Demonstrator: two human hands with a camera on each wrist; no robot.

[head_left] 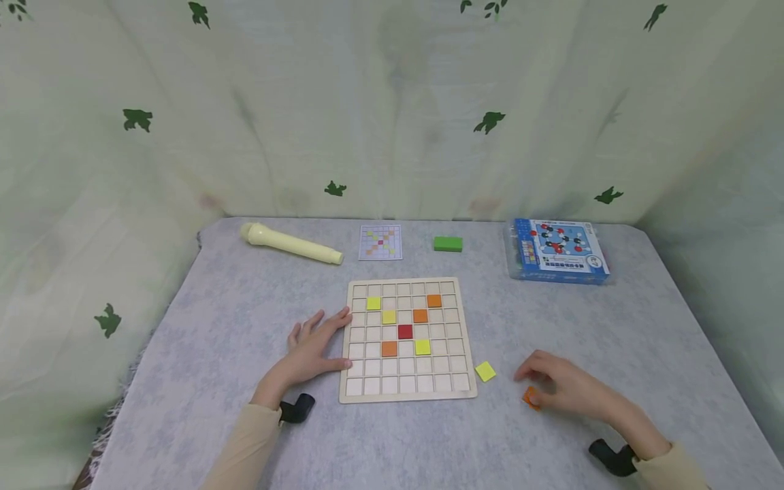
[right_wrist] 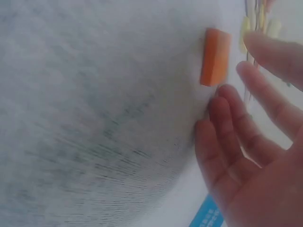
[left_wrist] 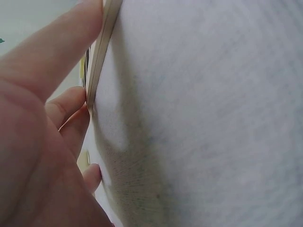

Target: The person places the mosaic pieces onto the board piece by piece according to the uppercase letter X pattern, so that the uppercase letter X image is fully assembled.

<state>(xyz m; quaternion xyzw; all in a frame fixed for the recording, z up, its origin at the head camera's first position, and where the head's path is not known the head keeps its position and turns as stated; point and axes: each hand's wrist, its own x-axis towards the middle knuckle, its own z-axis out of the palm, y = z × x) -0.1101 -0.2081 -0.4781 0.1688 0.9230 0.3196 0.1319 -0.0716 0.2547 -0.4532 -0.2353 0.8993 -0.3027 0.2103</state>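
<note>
A square wooden grid board (head_left: 407,396) lies on the table with several coloured tiles in its cells, among them a red tile (head_left: 405,331) near the middle. Along the board's left edge rest the thumb and fingertips of my left hand (head_left: 310,352), spread and fairly straight. To the right, my right hand (head_left: 566,386) hovers low beside an orange block (right_wrist: 216,56), its fingers loosely bent around nothing. In the right wrist view the block stands on the cloth, apart from the fingertips. A loose yellow tile (head_left: 486,371) lies between the board and that hand.
Behind the board lie a pale yellow microphone-shaped stick (head_left: 294,245), a small pattern card (head_left: 380,243) and a green block (head_left: 448,244). A blue boxed set (head_left: 560,252) sits at the back right. A leaf-patterned curtain (head_left: 404,109) hangs behind the table.
</note>
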